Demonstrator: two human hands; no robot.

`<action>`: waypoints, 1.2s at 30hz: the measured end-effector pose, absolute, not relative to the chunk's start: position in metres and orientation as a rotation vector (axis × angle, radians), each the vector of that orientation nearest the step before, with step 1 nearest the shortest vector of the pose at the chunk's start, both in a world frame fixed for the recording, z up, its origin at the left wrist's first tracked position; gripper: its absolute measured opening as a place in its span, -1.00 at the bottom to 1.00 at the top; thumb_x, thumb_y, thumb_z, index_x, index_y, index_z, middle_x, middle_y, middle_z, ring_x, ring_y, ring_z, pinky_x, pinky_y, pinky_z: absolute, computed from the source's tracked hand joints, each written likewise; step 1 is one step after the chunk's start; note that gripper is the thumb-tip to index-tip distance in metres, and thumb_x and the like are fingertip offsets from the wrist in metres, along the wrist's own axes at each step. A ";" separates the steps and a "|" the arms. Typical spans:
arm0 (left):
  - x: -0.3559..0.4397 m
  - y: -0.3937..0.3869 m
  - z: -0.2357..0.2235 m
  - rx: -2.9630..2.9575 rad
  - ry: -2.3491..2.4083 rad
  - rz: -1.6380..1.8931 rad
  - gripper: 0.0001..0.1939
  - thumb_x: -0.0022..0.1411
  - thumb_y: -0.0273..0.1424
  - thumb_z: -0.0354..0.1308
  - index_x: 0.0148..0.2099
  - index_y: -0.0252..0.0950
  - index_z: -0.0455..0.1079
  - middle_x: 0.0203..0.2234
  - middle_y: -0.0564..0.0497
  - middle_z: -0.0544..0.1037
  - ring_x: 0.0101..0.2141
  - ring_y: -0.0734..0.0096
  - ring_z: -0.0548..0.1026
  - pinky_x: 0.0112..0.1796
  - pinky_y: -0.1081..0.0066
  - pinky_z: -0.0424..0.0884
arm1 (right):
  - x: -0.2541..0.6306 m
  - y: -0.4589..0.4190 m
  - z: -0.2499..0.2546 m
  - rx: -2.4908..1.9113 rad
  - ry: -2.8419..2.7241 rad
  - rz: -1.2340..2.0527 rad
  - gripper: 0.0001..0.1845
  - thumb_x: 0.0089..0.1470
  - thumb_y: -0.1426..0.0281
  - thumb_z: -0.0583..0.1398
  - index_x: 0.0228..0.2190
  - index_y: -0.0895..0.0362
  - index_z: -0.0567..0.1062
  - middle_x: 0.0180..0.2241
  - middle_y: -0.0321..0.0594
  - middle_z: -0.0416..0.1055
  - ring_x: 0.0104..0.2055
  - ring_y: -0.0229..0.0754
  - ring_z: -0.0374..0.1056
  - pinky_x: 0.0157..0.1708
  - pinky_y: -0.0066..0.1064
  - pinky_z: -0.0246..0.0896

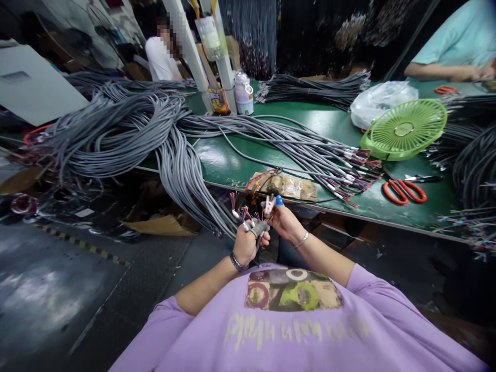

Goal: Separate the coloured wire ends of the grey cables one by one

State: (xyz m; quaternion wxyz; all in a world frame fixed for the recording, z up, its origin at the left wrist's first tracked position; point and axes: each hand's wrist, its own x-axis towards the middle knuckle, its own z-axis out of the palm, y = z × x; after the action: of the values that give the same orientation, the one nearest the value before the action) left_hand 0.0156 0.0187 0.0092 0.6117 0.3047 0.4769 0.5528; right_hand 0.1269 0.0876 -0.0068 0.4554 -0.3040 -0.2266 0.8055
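Note:
My left hand (248, 244) is closed around the ends of several grey cables (194, 181), whose stripped tips fan out in coloured wires (245, 213). Close beside it, my right hand (287, 223) has its fingers pinched at the wire ends, with a blue cover (279, 200) on one fingertip. A small pale pink clip-like piece (268, 205) shows at those fingers; whether they grip it or only the wires, I cannot tell. Just beyond, a taped block on a cardboard strip (290, 186) lies at the table edge with thin wires attached.
Grey cables lie coiled and spread over the green table (217, 160). To the right are orange-handled scissors (405, 191), a green fan (405, 129) and a plastic bag (382, 101). A bottle (243, 93) stands by a white post. Co-workers sit across at the far left and right.

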 end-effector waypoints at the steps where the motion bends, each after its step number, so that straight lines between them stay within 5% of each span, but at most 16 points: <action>1: 0.015 0.018 0.009 0.713 1.097 1.274 -0.69 -0.05 -0.21 0.29 -0.49 -0.36 0.34 -0.73 0.07 0.44 -0.76 0.53 0.35 -0.70 0.53 0.29 | 0.130 0.086 -0.008 -0.758 -0.570 2.002 -0.48 -0.04 -0.05 0.18 -0.39 0.20 0.51 -0.52 -0.25 0.38 -0.52 -0.32 0.25 -0.51 -0.49 0.20; 6: 0.011 0.009 0.003 0.779 1.127 1.259 -0.69 0.03 -0.19 0.24 -0.48 -0.36 0.38 -0.72 0.05 0.46 -0.74 0.54 0.37 -0.69 0.55 0.28 | 0.145 0.068 -0.010 -0.788 -0.722 2.059 -0.45 -0.11 -0.08 0.19 -0.42 0.19 0.49 -0.46 -0.21 0.40 -0.50 -0.33 0.25 -0.46 -0.46 0.22; 13: 0.007 0.004 -0.004 0.953 1.155 1.126 -0.69 0.03 -0.20 0.25 -0.49 -0.37 0.38 -0.68 0.03 0.49 -0.69 0.51 0.42 -0.65 0.54 0.31 | 0.155 0.051 0.003 -0.908 -1.258 1.752 -0.67 -0.21 0.20 0.36 -0.47 0.18 0.48 -0.54 -0.32 0.36 -0.50 -0.34 0.19 -0.49 -0.48 0.10; 31: 0.010 0.011 0.012 0.722 1.159 1.249 -0.69 -0.04 -0.20 0.27 -0.50 -0.34 0.33 -0.71 0.03 0.48 -0.72 0.49 0.41 -0.70 0.55 0.24 | 0.149 0.048 0.000 -0.968 -1.160 1.708 -0.69 -0.20 0.20 0.34 -0.56 0.18 0.43 -0.63 -0.37 0.28 -0.57 -0.37 0.12 -0.51 -0.46 0.06; 36: 0.006 0.014 0.018 0.699 1.109 1.237 -0.73 -0.05 -0.24 0.28 -0.48 -0.36 0.36 -0.72 0.06 0.45 -0.75 0.54 0.36 -0.71 0.55 0.24 | 0.151 0.063 -0.006 -0.925 -0.888 1.916 -0.57 -0.09 0.03 0.24 -0.51 0.18 0.44 -0.59 -0.32 0.31 -0.58 -0.37 0.15 -0.51 -0.46 0.16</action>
State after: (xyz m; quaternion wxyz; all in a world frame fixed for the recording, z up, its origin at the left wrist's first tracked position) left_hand 0.0059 0.0139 0.0179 0.6207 0.3042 0.4822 0.5381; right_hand 0.1506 0.0626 -0.0059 0.4062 -0.3665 -0.3521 0.7594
